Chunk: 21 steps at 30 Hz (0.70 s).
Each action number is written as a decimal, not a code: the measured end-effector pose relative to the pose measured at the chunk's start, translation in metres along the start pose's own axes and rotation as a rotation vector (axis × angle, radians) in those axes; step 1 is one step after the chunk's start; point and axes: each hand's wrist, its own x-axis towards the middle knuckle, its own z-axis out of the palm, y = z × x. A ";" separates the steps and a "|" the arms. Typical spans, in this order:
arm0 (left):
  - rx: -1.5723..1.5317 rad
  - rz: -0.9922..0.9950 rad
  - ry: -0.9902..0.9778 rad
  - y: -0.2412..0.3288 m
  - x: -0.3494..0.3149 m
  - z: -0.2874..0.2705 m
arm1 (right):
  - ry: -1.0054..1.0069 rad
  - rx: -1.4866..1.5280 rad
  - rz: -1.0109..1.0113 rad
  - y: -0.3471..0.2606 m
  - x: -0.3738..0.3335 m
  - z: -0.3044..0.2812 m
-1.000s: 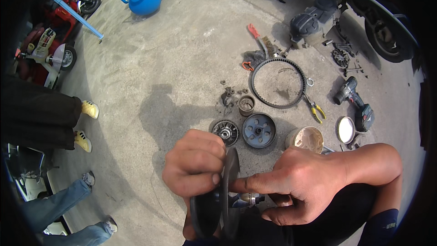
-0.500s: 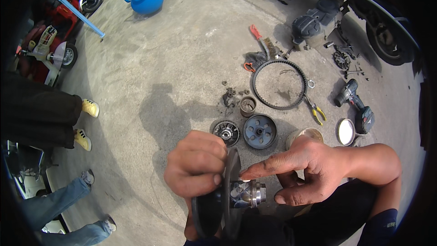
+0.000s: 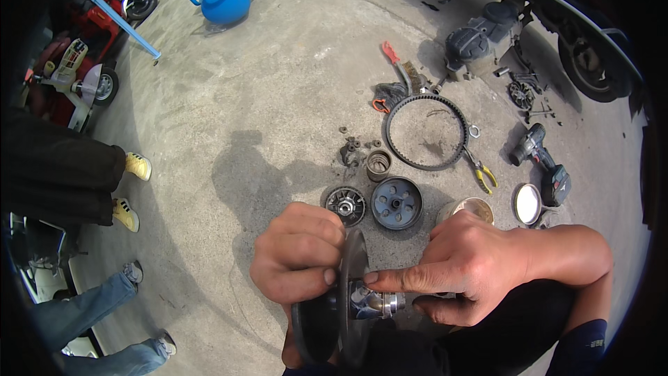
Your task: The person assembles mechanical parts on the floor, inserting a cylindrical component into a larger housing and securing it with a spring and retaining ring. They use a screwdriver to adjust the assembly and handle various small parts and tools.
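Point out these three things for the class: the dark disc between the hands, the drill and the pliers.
Dark disc (image 3: 357,262): head view, upper part of its face.
Drill (image 3: 545,159): head view, on the handle.
Pliers (image 3: 479,166): head view, where the yellow handles meet.

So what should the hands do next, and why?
Maybe the right hand should slide its index fingertip along the shiny metal hub, since it's already by the hub's upper edge, and the left hand holds the dark disc.
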 end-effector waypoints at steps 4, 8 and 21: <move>0.014 -0.012 -0.015 0.001 0.002 0.000 | 0.015 -0.326 -0.065 0.005 0.000 -0.002; -0.004 0.004 -0.032 0.000 0.003 -0.002 | 0.048 -0.279 -0.056 0.004 0.000 -0.004; -0.007 -0.023 0.050 0.000 0.000 0.005 | -0.023 -0.005 0.198 0.005 0.004 -0.009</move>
